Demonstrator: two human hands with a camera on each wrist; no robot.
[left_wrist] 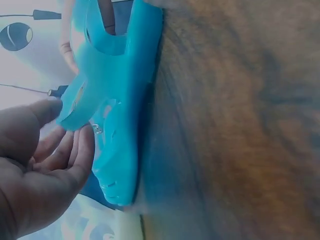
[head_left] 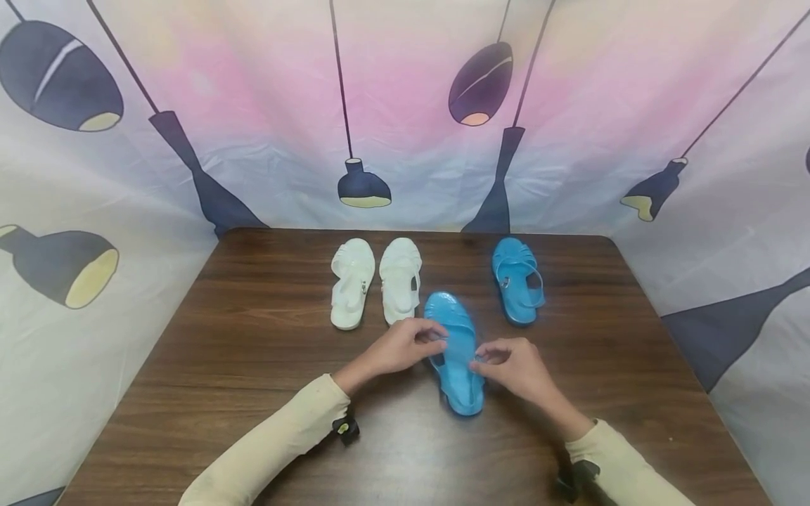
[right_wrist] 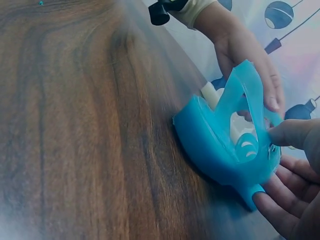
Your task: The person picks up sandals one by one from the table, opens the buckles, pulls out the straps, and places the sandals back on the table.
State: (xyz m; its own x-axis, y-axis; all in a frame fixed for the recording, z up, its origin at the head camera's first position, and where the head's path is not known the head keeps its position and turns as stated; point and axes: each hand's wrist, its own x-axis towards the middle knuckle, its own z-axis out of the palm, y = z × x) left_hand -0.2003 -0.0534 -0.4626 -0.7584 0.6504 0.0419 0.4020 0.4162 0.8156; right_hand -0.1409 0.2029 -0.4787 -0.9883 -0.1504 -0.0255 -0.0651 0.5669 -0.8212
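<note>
A blue sandal [head_left: 462, 390] lies on the table with its toe pointing away from me, between my two hands. My left hand [head_left: 401, 348] is at its left side; in the left wrist view the thumb and fingers pinch the loose end of a strap [left_wrist: 75, 112]. On the right side, my right hand [head_left: 520, 365] holds the strap by a small metal buckle [right_wrist: 272, 148] between thumb and fingers. The palm side of the right hand faces the sandal. Farther back to the right stands the other blue sandal [head_left: 517, 284], apart from both hands.
Two white sandals, a left one [head_left: 351, 281] and a right one [head_left: 399, 281], stand side by side behind my left hand. The brown wooden table [head_left: 266, 337] ends at a cloth backdrop [head_left: 418, 105] printed with lamps.
</note>
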